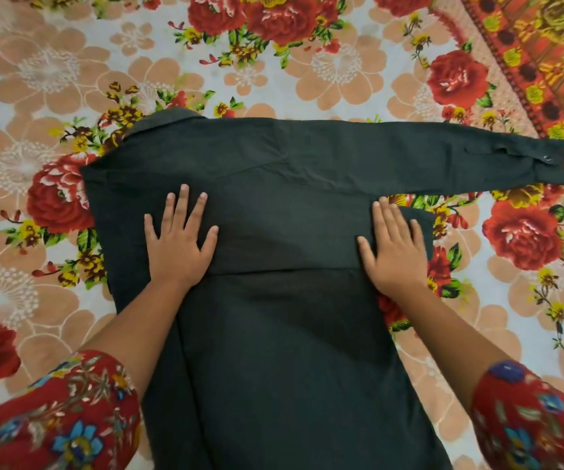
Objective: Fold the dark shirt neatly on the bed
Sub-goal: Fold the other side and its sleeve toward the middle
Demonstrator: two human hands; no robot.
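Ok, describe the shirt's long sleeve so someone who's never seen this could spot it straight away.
A dark shirt lies on the flowered bedsheet. From its upper part, one sleeve stretches straight out to the right, past the right hand. It is the only narrow dark strip reaching the orange patterned border, and its cuff carries a small round button.

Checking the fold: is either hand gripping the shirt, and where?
Nothing is gripped. Left hand and right hand lie flat on the dark shirt, on its folded-over sleeve.
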